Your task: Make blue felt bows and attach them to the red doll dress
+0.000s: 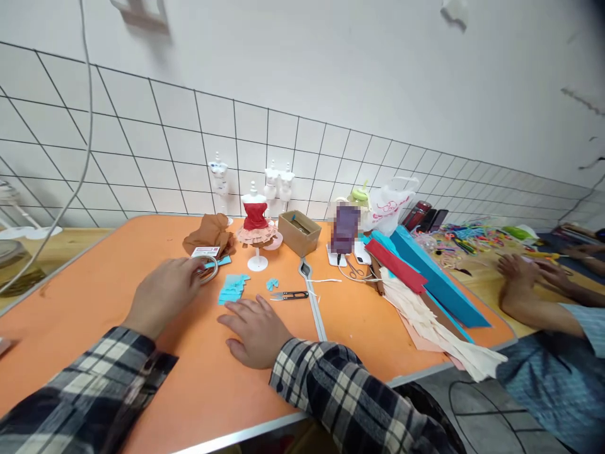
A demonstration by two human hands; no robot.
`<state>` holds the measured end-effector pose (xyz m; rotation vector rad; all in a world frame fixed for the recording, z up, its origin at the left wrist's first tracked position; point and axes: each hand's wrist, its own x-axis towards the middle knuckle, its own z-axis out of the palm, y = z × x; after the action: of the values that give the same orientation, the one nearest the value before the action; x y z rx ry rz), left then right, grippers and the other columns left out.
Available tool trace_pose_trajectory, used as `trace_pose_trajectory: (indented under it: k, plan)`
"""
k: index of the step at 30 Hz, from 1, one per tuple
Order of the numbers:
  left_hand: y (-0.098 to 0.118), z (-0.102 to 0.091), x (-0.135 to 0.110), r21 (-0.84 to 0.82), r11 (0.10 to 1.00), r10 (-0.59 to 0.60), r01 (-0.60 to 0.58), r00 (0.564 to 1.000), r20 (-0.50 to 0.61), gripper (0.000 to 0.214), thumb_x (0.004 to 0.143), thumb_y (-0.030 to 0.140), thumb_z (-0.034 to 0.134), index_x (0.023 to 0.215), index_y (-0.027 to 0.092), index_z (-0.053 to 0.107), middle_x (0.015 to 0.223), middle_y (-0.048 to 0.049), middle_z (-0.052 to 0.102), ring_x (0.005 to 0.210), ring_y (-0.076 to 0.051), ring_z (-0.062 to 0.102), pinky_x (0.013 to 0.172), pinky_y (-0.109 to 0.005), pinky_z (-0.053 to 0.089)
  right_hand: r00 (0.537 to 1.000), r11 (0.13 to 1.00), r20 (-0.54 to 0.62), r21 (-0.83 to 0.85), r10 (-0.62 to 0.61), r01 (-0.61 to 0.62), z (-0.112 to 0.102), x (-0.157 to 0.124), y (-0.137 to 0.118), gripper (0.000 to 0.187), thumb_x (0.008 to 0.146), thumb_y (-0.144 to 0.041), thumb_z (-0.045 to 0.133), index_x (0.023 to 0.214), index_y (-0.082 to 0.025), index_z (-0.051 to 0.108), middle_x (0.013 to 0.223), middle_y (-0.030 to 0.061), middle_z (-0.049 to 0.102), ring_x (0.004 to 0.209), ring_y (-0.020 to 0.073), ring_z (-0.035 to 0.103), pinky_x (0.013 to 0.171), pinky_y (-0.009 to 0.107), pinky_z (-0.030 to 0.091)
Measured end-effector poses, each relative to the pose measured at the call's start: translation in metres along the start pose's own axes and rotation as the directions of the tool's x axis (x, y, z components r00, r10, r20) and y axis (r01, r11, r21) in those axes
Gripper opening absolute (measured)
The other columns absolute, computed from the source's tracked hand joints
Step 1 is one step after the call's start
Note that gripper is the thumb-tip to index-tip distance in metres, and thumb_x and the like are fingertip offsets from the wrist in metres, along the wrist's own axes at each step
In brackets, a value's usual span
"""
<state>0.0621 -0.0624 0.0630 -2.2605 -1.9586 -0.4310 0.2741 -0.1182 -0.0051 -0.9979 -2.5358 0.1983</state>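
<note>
My left hand [165, 293] reaches forward over the orange table [94, 328] with its fingers curled round a roll of clear tape [210, 268], which lies beside a white card with a red label [205, 252]. Flat on the table, palm down with fingers spread, rests my right hand [255, 328]. Just beyond it lie a stack of small blue fabric pieces [233, 288], a tiny blue bow [272, 284] and black thread snips [289, 294]. A small mannequin in a red dress with a pink ruffled skirt [256, 227] stands behind them.
Brown fabric [209, 234], a small cardboard box [299, 232], white mini mannequins [278, 183], a propped phone [345, 228], and red, blue and cream fabric sheets [425, 277] lie toward the right. Another person's hands [529, 271] rest on the neighbouring table by colourful bits. A wire grid backs the tables.
</note>
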Motion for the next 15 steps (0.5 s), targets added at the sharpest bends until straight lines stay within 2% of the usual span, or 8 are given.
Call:
trace_pose_trajectory:
  k: [1,3,5,8,10,12,15]
  plan:
    - [-0.007,0.006,0.001,0.071,0.997,0.015,-0.015,1.0,0.004,0.032,0.085,0.018,0.04,0.102,0.018,0.067,0.1,-0.0114,0.07,0.096,-0.031,0.061,0.075,-0.039,0.047,1.0,1.0,-0.001,0.0,-0.004,0.004,-0.001,0.0,0.0,0.044,0.092,-0.036,0.05,0.134,-0.025,0.045,0.15,0.003,0.042,0.135,0.0196,0.034,0.116,0.048,0.02]
    - [-0.017,0.018,-0.001,0.08,0.996,0.046,-0.049,0.998,0.034,0.032,0.085,0.016,0.041,0.105,0.018,0.066,0.104,-0.0103,0.07,0.096,-0.03,0.061,0.075,-0.037,0.046,1.0,1.0,0.005,-0.003,0.006,-0.006,-0.001,-0.001,0.0,0.041,0.092,-0.037,0.05,0.131,-0.025,0.048,0.147,0.0042,0.045,0.134,0.0199,0.036,0.115,0.047,0.022]
    - [-0.023,0.028,-0.002,0.087,0.995,0.054,-0.05,0.998,-0.044,0.034,0.087,0.018,0.04,0.113,0.017,0.062,0.102,-0.0108,0.069,0.098,-0.031,0.06,0.077,-0.039,0.045,1.0,1.0,0.008,-0.01,0.014,-0.014,0.0,-0.001,0.0,0.039,0.091,-0.037,0.052,0.128,-0.024,0.051,0.145,0.005,0.046,0.133,0.0209,0.036,0.115,0.047,0.023]
    - [-0.027,0.042,0.0,0.022,0.994,0.111,-0.109,0.99,-0.086,0.033,0.094,0.031,0.037,0.111,0.017,0.061,0.106,-0.0117,0.068,0.097,-0.031,0.061,0.08,-0.04,0.045,1.0,1.0,-0.003,-0.008,-0.01,0.01,0.002,-0.002,0.0,0.037,0.09,-0.034,0.051,0.126,-0.023,0.053,0.145,0.0049,0.047,0.132,0.0213,0.039,0.115,0.046,0.023]
    - [-0.03,0.051,0.001,-0.012,0.979,0.201,-0.202,0.977,-0.068,0.035,0.094,0.04,0.038,0.108,0.018,0.062,0.106,-0.0118,0.069,0.098,-0.031,0.062,0.081,-0.04,0.045,1.0,1.0,-0.006,-0.005,-0.028,0.027,0.004,-0.002,0.0,0.036,0.09,-0.033,0.051,0.124,-0.023,0.053,0.144,0.0052,0.048,0.13,0.0215,0.04,0.115,0.046,0.023]
    - [-0.037,0.058,0.001,-0.007,0.963,0.267,-0.269,0.959,-0.089,0.039,0.092,0.046,0.041,0.115,0.019,0.06,0.108,-0.0114,0.068,0.102,-0.032,0.06,0.086,-0.043,0.043,1.0,1.0,0.0,-0.003,-0.024,0.024,0.005,0.0,0.0,0.037,0.089,-0.033,0.052,0.124,-0.022,0.053,0.144,0.006,0.048,0.13,0.0218,0.041,0.115,0.046,0.023]
    - [-0.049,0.063,0.001,0.015,0.976,0.217,-0.217,0.972,-0.086,0.037,0.089,0.05,0.046,0.108,0.021,0.061,0.105,-0.0096,0.069,0.1,-0.031,0.061,0.083,-0.041,0.043,1.0,1.0,0.019,-0.006,-0.016,0.016,0.003,0.004,-0.001,0.04,0.088,-0.034,0.052,0.126,-0.022,0.052,0.146,0.0063,0.046,0.136,0.023,0.035,0.116,0.05,0.02]
